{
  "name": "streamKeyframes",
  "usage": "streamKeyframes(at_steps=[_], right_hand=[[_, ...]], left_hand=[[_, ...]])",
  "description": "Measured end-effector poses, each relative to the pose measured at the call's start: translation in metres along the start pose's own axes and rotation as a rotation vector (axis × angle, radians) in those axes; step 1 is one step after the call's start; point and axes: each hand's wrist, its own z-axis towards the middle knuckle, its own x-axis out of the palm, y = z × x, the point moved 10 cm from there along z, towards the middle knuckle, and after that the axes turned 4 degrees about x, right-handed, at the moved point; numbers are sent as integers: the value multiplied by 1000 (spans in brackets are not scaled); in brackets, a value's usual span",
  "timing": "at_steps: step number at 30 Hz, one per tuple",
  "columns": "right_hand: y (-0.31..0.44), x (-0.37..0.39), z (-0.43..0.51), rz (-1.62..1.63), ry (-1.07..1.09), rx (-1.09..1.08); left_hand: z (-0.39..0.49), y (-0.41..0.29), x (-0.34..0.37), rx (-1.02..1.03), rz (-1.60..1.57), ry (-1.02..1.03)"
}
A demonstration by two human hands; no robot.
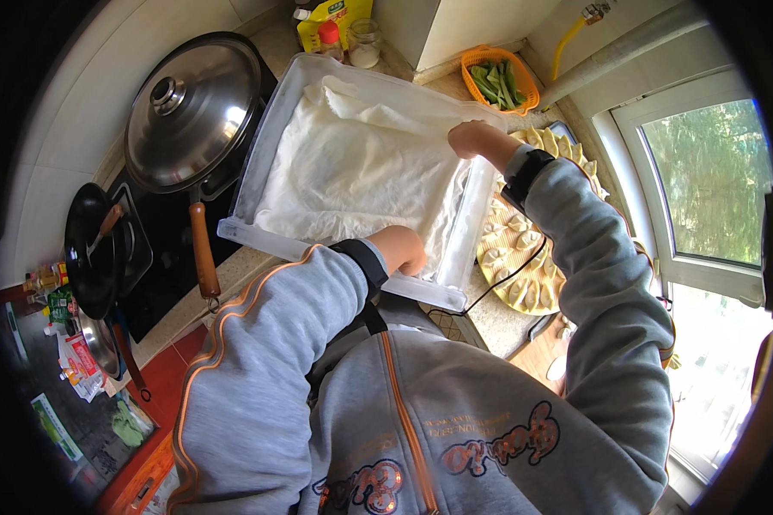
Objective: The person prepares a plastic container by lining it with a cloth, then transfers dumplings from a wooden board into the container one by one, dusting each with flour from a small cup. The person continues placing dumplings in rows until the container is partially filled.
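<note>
A translucent plastic drawer-like bin [341,290] lies before me, lined with a rumpled white cloth [361,167]. Over the bin's front wall reaches my left hand [404,250], its fingers curled on the cloth's near right corner. My right hand [473,138] is closed at the far right corner of the same cloth, beside the bin's right wall. The cloth's right edge runs in folds between both hands. The fingertips of each hand are largely hidden.
Right of the bin, uncooked dumplings [528,239] cover round trays [489,257]. Behind stand an orange basket [533,96] of green leaves, a glass jar [364,44] and a red-capped bottle [329,40]. A lidded wok [193,116] sits on the stove at left, its wooden handle [203,251] pointing towards me.
</note>
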Motion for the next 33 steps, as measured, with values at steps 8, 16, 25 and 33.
streamKeyframes(at_steps=[8, 16, 25, 33], right_hand=[[5, -7, 0, -28, -2, 67], [122, -79, -12, 180, -204, -490], [138, -125, 40, -3, -446, -227], [162, -132, 18, 349, -632, -360]], left_hand=[[-73, -6, -26, -10, -196, -72], [-274, 41, -45, -194, -613, -1081], [-345, 52, 28, -418, -769, -1350], [-373, 64, 64, -436, -935, -1522]])
